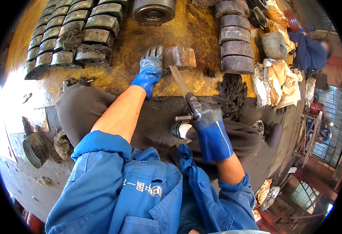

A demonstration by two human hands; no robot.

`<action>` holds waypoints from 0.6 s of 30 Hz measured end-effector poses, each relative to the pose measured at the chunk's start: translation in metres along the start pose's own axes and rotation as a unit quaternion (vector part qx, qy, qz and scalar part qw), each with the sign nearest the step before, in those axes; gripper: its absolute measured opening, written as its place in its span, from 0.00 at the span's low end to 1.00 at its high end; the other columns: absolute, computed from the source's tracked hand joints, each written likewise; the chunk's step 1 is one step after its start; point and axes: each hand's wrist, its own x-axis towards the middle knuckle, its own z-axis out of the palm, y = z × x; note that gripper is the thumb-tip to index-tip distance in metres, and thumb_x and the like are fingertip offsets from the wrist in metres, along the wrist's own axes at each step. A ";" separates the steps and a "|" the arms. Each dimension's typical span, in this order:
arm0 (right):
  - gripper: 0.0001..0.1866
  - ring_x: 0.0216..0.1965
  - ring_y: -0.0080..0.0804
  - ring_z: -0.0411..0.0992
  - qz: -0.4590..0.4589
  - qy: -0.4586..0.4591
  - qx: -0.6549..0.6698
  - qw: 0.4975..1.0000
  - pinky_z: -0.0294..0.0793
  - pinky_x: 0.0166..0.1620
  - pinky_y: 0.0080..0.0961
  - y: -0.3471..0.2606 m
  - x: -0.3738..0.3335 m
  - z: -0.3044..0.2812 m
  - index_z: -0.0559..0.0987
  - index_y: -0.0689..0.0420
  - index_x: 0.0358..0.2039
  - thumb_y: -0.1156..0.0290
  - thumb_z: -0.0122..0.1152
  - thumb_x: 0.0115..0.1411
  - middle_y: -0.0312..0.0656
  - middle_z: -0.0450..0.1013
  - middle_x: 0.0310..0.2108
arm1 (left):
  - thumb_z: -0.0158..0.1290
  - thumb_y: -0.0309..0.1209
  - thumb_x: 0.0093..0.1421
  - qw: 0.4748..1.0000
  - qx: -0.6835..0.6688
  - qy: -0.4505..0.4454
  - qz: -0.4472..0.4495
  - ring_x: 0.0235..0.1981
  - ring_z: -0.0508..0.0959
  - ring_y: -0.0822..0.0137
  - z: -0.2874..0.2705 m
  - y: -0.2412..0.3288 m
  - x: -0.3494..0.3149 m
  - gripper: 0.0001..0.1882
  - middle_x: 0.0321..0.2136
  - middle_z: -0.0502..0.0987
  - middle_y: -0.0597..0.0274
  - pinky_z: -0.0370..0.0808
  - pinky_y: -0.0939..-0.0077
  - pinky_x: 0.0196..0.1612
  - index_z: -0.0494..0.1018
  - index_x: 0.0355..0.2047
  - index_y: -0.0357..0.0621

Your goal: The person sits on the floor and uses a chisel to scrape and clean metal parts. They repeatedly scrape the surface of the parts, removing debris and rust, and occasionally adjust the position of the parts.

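Observation:
My left hand, in a blue work glove with grey fingers, is pressed against the left side of a rust-brown metal block and steadies it. Its fingers point away from me along that side, and the thumb is near the block's near corner. In my right hand, also gloved in blue, is a flat file, its narrow blade slanting up to the left. The tip reaches the block's near lower edge. A short metal rod sticks out leftward by the right fist; the glove hides how it joins the file.
Rows of curved metal blocks stand at the far left, with a stack of round ones on the right. A hollow metal cylinder is at the back. Dark fibre waste lies by the yellow surface's edge. Another person is at the far right.

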 end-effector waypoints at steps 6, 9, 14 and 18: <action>0.18 0.37 0.45 0.81 -0.024 -0.012 0.012 1.000 0.82 0.35 0.39 0.004 0.009 0.010 0.77 0.46 0.55 0.66 0.58 0.64 0.49 0.80 0.36 | 0.71 0.46 0.46 0.998 0.055 0.006 0.030 0.68 0.64 0.47 0.016 0.000 0.013 0.53 0.67 0.64 0.52 0.63 0.50 0.68 0.58 0.70 0.52; 0.18 0.36 0.45 0.81 -0.016 -0.015 0.007 1.000 0.82 0.34 0.39 0.008 0.005 0.010 0.77 0.46 0.55 0.65 0.57 0.64 0.49 0.80 0.35 | 0.72 0.47 0.44 0.995 0.074 0.012 0.059 0.67 0.66 0.50 0.025 0.007 0.018 0.53 0.66 0.66 0.53 0.63 0.52 0.68 0.60 0.69 0.52; 0.17 0.36 0.44 0.81 0.008 0.010 -0.008 1.000 0.82 0.33 0.39 0.026 0.034 0.007 0.77 0.47 0.54 0.65 0.57 0.65 0.50 0.79 0.34 | 0.62 0.42 0.55 0.981 0.177 0.032 0.069 0.66 0.68 0.52 0.044 0.028 0.032 0.43 0.65 0.68 0.57 0.64 0.51 0.67 0.60 0.70 0.53; 0.16 0.35 0.44 0.81 0.021 0.003 -0.018 1.000 0.81 0.32 0.39 0.037 0.024 -0.004 0.77 0.47 0.54 0.64 0.56 0.65 0.50 0.79 0.33 | 0.60 0.42 0.57 0.987 0.151 -0.011 0.061 0.66 0.67 0.52 0.039 0.044 0.034 0.41 0.66 0.68 0.57 0.64 0.51 0.67 0.59 0.71 0.52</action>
